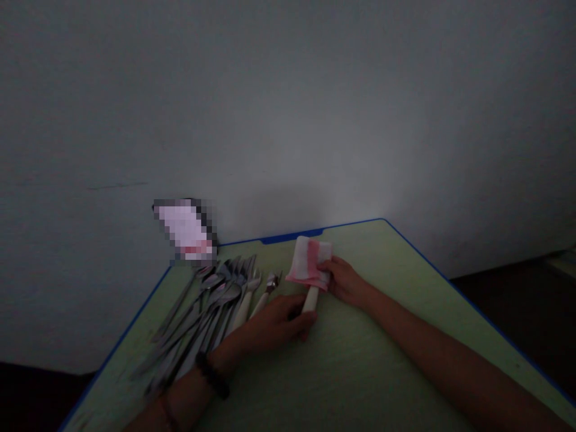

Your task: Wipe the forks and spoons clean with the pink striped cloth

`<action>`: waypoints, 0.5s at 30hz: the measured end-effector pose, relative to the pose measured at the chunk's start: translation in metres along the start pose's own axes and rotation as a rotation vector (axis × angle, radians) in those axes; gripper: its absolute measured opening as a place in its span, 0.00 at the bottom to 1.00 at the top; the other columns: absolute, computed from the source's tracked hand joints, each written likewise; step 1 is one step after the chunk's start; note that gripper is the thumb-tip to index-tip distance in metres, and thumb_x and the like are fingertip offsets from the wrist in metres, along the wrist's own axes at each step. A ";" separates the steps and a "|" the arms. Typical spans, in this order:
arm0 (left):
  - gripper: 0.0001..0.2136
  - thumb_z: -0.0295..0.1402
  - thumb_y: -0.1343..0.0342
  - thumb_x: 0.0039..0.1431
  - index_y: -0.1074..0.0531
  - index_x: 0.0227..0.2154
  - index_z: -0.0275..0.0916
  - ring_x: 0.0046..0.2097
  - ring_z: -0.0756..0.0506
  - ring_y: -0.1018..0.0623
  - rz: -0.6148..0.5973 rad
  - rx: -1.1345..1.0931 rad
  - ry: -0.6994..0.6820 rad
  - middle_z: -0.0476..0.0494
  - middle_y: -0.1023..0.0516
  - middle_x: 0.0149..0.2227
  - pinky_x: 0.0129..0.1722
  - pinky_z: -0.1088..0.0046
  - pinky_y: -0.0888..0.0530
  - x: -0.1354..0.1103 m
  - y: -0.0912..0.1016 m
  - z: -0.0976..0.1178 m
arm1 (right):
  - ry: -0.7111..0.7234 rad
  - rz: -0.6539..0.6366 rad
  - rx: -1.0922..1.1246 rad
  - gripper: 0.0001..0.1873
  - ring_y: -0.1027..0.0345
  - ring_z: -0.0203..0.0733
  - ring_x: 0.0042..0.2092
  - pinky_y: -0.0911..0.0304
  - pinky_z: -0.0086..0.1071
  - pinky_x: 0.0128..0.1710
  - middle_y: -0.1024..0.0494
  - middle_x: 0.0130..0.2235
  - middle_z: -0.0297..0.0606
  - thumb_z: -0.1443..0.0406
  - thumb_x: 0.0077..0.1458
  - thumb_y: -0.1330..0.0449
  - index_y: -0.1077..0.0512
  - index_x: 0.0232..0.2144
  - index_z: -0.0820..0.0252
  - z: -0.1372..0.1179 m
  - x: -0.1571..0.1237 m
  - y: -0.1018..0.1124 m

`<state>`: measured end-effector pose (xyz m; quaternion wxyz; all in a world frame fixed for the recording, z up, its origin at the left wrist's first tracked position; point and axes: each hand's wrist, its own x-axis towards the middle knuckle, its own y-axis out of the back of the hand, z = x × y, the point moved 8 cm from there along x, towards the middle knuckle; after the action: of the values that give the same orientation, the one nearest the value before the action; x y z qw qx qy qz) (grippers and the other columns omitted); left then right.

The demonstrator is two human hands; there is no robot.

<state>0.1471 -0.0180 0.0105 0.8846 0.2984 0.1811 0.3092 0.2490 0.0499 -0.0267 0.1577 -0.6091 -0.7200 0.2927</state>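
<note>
My left hand (279,321), with a dark beaded bracelet at its wrist, is closed around the white handle of a utensil (311,299). A white and pink cloth (297,261) covers the utensil's far end, so its kind is hidden. On the cloth's right side, my right hand (346,282) pinches the fabric against the covered part. Just left of my left hand lie a white-handled fork (254,282) and another white-handled utensil with a metal head (272,282). My left forearm partly hides these handles.
Several metal spoons (231,292) and other long cutlery lie in a pile on the left of the pale green table (382,360), which has a blue edge. A phone-like device (184,228), blurred by pixels, leans at the back left against a grey wall (288,120).
</note>
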 end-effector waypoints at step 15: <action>0.15 0.42 0.58 0.61 0.34 0.29 0.36 0.26 0.51 0.30 0.012 -0.027 0.043 0.49 0.28 0.26 0.26 0.78 0.35 0.000 0.001 -0.002 | 0.066 0.027 0.143 0.10 0.33 0.32 0.29 0.36 0.27 0.33 0.24 0.29 0.33 0.61 0.48 0.39 0.29 0.30 0.63 -0.007 -0.001 -0.005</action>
<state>0.1456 -0.0163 0.0096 0.8826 0.2809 0.1942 0.3231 0.2500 0.0502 -0.0180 0.2204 -0.6153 -0.6833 0.3256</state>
